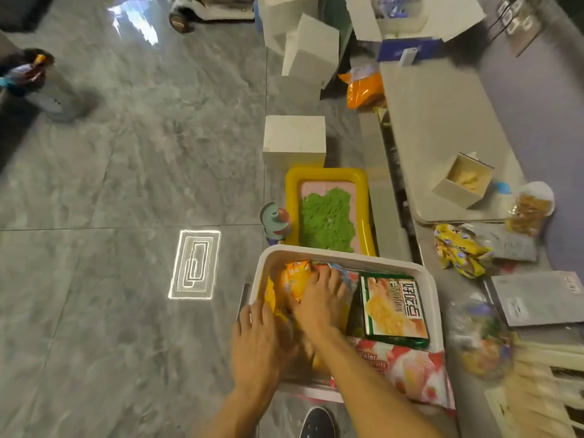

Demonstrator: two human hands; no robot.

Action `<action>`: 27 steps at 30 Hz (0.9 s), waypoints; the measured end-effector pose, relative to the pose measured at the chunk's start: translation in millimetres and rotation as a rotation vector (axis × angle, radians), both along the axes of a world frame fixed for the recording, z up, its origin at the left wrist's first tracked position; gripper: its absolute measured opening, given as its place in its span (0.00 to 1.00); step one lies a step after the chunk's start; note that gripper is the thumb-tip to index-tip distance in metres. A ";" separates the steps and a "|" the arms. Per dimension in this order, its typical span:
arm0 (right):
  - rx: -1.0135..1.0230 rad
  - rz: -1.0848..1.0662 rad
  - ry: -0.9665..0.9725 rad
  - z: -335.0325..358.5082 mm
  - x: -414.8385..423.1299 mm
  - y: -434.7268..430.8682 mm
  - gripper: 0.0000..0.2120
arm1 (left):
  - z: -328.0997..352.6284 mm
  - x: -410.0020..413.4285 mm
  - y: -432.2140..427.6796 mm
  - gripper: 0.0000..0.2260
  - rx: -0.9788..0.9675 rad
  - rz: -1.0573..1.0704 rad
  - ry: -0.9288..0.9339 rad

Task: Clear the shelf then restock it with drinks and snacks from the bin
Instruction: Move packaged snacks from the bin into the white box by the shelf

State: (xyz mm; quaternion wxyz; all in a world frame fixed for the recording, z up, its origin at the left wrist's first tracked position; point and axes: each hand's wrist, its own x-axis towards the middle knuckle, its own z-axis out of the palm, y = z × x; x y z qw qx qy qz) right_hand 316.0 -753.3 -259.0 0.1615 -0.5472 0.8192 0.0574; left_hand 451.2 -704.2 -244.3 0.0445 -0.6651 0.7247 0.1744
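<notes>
A white bin point(341, 251) sits on the floor below me, filled with snack packs. Both hands reach into its left half. My right hand point(319, 303) lies fingers spread on orange and yellow snack bags point(295, 279). My left hand point(260, 339) presses at the bin's near left edge against the same yellow bags; its grip is hidden. A green snack box point(393, 308) lies in the bin's right half. A red and white wafer pack point(407, 371) hangs over the near rim. The grey shelf point(442, 121) runs along the right.
A yellow tray of green material point(327, 213) and a teal toy point(275, 221) stand beyond the bin. White boxes point(295, 140) are behind them. Loose snack bags point(458, 249) and grey flat packs point(537, 298) lie to the right. My shoe point(317, 422) is below.
</notes>
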 end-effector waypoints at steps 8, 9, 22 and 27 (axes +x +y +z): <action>-0.180 -0.219 -0.294 41.4 -8.3 5.5 0.26 | 5.4 10.3 6.3 0.12 0.003 -0.010 0.275; -0.209 -0.255 -0.320 54.3 -11.5 7.4 0.26 | 18.2 11.2 4.2 0.13 0.020 0.025 0.343; -0.504 -0.513 -0.380 314.9 -77.7 47.3 0.22 | 309.9 -24.3 -69.8 0.15 -0.013 -0.139 0.785; -0.701 -0.558 -0.261 437.9 -84.6 83.5 0.27 | 413.6 -47.8 -87.2 0.14 -0.037 -0.350 0.872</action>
